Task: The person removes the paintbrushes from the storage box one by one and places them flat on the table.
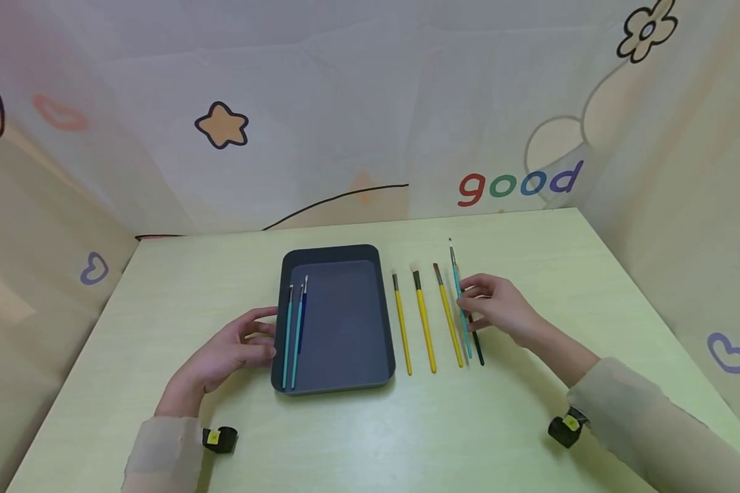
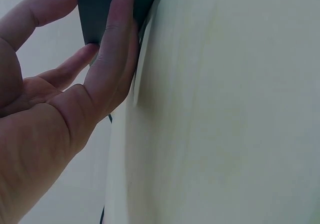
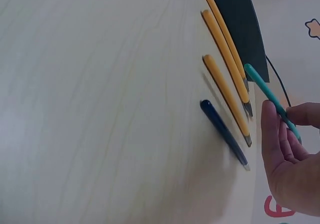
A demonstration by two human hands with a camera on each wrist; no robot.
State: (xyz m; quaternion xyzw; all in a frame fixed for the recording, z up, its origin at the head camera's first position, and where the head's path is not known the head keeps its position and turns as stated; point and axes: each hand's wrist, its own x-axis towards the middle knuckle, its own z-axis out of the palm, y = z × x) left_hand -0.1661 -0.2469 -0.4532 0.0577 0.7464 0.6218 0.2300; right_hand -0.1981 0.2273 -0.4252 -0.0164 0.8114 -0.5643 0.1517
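My right hand (image 1: 496, 308) pinches a teal paintbrush (image 1: 458, 284) between thumb and fingers; the right wrist view shows the brush (image 3: 265, 88) lifted off the table. Under that hand lies a dark-handled paintbrush (image 1: 478, 349), partly hidden by the fingers. My left hand (image 1: 231, 352) rests its fingertips against the left outer wall of a dark grey tray (image 1: 345, 381), and the left wrist view has those fingers (image 2: 117, 39) on the tray's side. Inside the tray, along its left, lie two teal paintbrushes (image 1: 288, 335) and a dark blue one (image 1: 304, 315).
Three yellow-handled paintbrushes (image 1: 425, 329) lie side by side on the pale wooden table (image 1: 345, 445), between the tray and my right hand. A printed cloth (image 1: 345, 123) hangs behind the table and on both sides. Each wrist carries a small black device (image 1: 220, 439).
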